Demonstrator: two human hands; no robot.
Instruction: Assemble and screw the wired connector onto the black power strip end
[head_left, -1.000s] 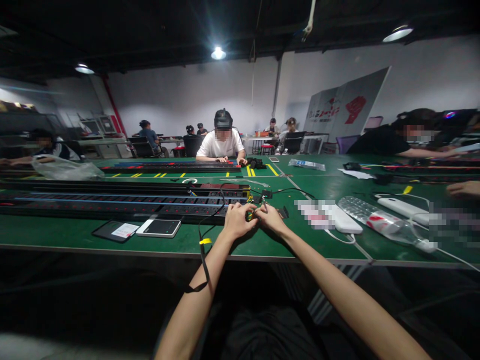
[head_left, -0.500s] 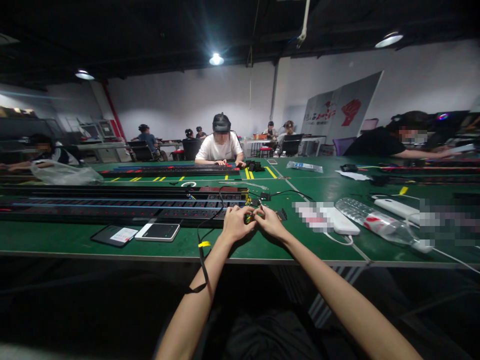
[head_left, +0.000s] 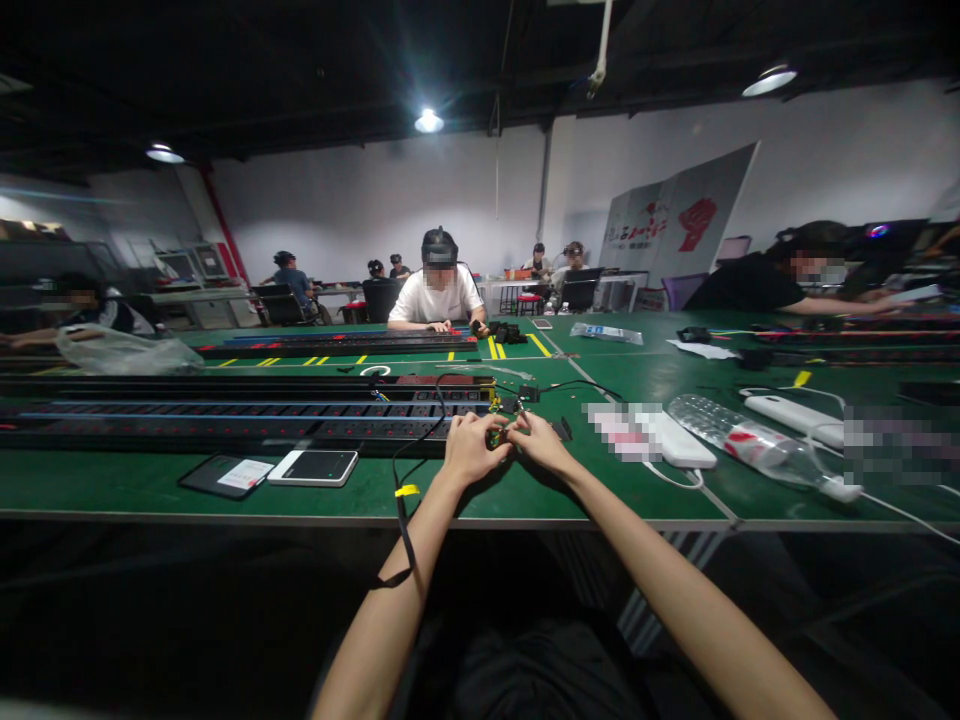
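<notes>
My left hand (head_left: pixel 474 447) and my right hand (head_left: pixel 538 443) meet at the right end of a long black power strip (head_left: pixel 360 425) with rows of sockets. Fingers of both hands are closed around small yellow-green wiring (head_left: pixel 495 436) at that end; exactly what each pinches is too small to make out. A small black connector (head_left: pixel 529 393) lies just beyond my right fingertips, with a thin black cable running from it. Another black cable (head_left: pixel 401 470) with a yellow tag crosses the strip and hangs over my left forearm.
On the green table (head_left: pixel 420 500) are a white phone-like device (head_left: pixel 313 467), a black case with a label (head_left: pixel 225 475), a white power bank (head_left: pixel 686 440) and a clear plastic bottle (head_left: pixel 757 445). Across the table a person in a white shirt (head_left: pixel 439 300) works at another strip.
The whole view has shifted very slightly. Both hands stay together at the strip's end, with only tiny finger movement.
</notes>
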